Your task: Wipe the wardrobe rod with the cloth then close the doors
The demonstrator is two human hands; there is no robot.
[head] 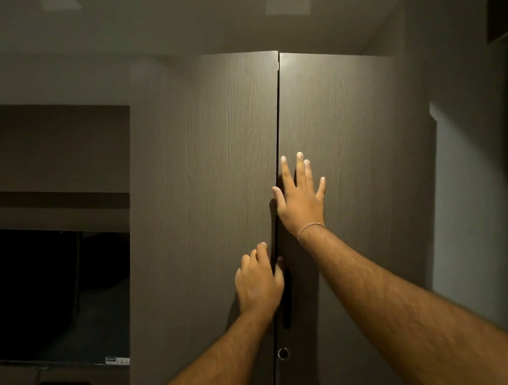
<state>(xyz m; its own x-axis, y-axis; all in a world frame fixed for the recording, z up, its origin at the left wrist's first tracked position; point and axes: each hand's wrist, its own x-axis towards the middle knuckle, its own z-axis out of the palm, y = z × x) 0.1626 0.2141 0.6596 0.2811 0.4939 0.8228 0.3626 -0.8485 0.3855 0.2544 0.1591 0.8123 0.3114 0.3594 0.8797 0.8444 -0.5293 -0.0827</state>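
Note:
Two tall wood-grain wardrobe doors fill the middle of the view, with only a thin dark gap between them. My right hand (300, 198) lies flat, fingers spread, on the right door (364, 168) just beside the gap. My left hand (257, 282) is lower, on the inner edge of the left door (207, 175), its fingers curled round that edge and the thumb at the gap. A dark slot handle (286, 298) and a round lock (283, 353) sit on the right door below my hands. The rod and the cloth are not in sight.
A dark television screen (53, 294) stands at the lower left under a brown wall panel (56, 148). A pale wall (465, 201) runs along the right of the wardrobe. The room is dim.

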